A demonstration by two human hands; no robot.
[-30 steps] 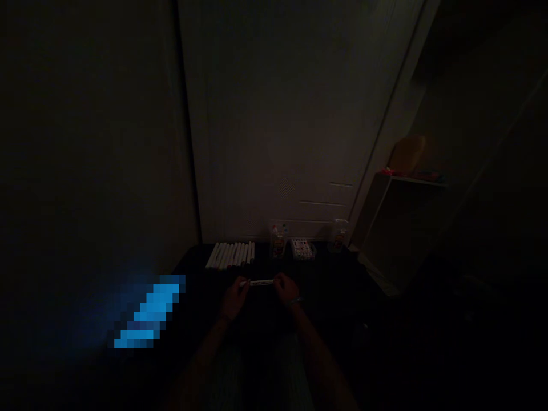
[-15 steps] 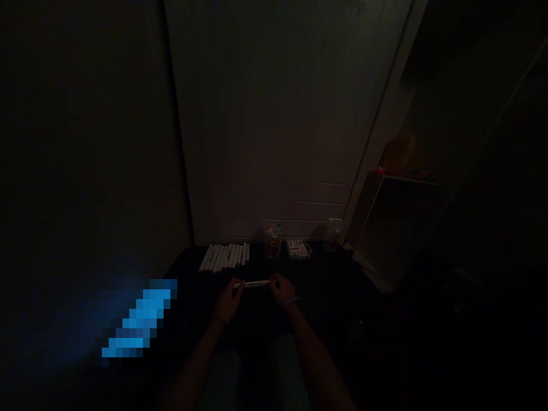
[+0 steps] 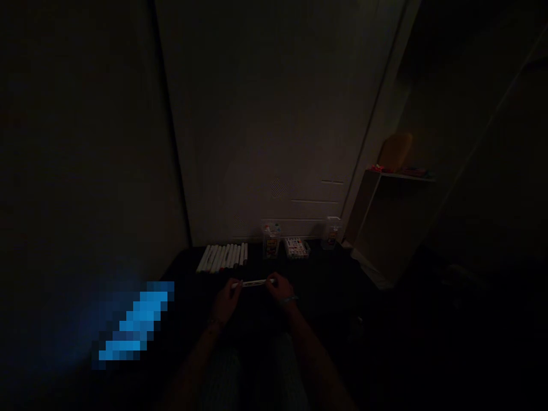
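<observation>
Head view, dim: left hand (image 3: 225, 299) and right hand (image 3: 280, 289) each grasp one end of a white marker (image 3: 255, 282), row of markers (image 3: 222, 257) beyond. Advise pulling straight along its axis.

The head view is very dim and heavily underexposed, with most of the picture sunk in near-black and the corners darkest of all. What little light there is falls softly on the door (image 3: 274, 131) and wall ahead, while the dark counter (image 3: 325, 279) swallows detail, so that only the pale row of markers (image 3: 222, 258) and the white marker (image 3: 254, 283) stand out. A bright blue pixelated patch (image 3: 132, 325) glows at lower left, and fine detail everywhere is grainy and soft.
</observation>
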